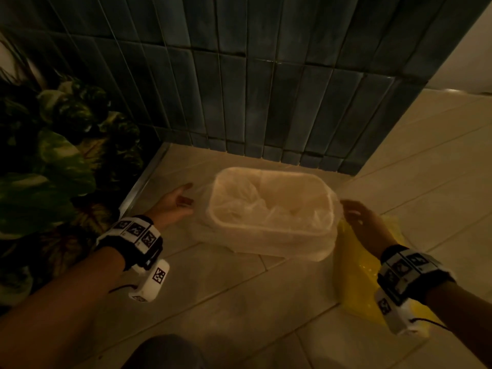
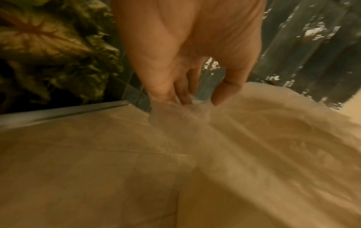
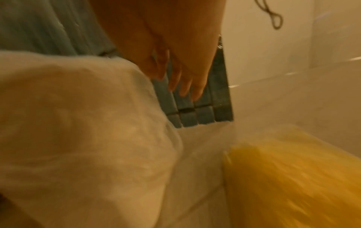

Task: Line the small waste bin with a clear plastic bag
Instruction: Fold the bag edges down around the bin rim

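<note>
- Nearest, the right hand [image 1: 358, 218] is beside the right end of the bin [image 1: 271, 233]; its fingers [image 3: 183, 86] look almost straight, and I cannot tell if they hold the film.
- Under that arm a yellow bag [image 1: 356, 275] lies on the floor [image 1: 226, 302].
- The left hand [image 1: 175, 202] pinches the edge of the clear bag [image 2: 175, 111] at the left end of the bin.
- The bin stands on the floor, with the bag inside it and folded over its rim.
- Farther away are a dark tiled wall [image 1: 239, 89] and, on the left, a plant [image 1: 53, 145].
</note>
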Demonstrator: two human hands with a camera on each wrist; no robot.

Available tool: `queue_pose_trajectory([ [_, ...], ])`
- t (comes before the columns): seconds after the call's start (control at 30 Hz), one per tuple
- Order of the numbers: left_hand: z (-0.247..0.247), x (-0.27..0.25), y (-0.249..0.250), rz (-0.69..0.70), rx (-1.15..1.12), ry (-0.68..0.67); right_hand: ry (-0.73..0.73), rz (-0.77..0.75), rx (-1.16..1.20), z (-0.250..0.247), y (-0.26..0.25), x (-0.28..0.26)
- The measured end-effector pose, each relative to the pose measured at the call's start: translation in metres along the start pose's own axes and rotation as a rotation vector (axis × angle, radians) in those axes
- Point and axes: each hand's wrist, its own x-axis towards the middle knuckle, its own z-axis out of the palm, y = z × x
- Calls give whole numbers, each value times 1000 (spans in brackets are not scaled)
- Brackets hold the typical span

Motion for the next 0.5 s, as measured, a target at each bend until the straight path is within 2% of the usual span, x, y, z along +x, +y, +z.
queue_pose_trajectory([
  [0.07,2,-2,14,88,8,160,136,-202,-13,1,-28,-1],
  [0.17,12,-11,41,356,177,300,104,-543,-154,7,-77,-2],
  [0.23,22,-17,60,607,280,251,-44,-756,-366,18,-95,7],
  [0.27,29,-18,67,704,338,175,-135,-811,-485,24,-101,12],
  [0.3,36,-16,72,767,404,86,-225,-808,-609,30,-107,17],
  [0.37,53,-7,77,766,581,-84,-429,-662,-835,39,-115,24],
  [0.43,64,3,77,630,817,-220,-590,-498,-1072,45,-116,31],
  [0.5,70,10,74,443,1072,-281,-675,-333,-1258,51,-106,44],
])
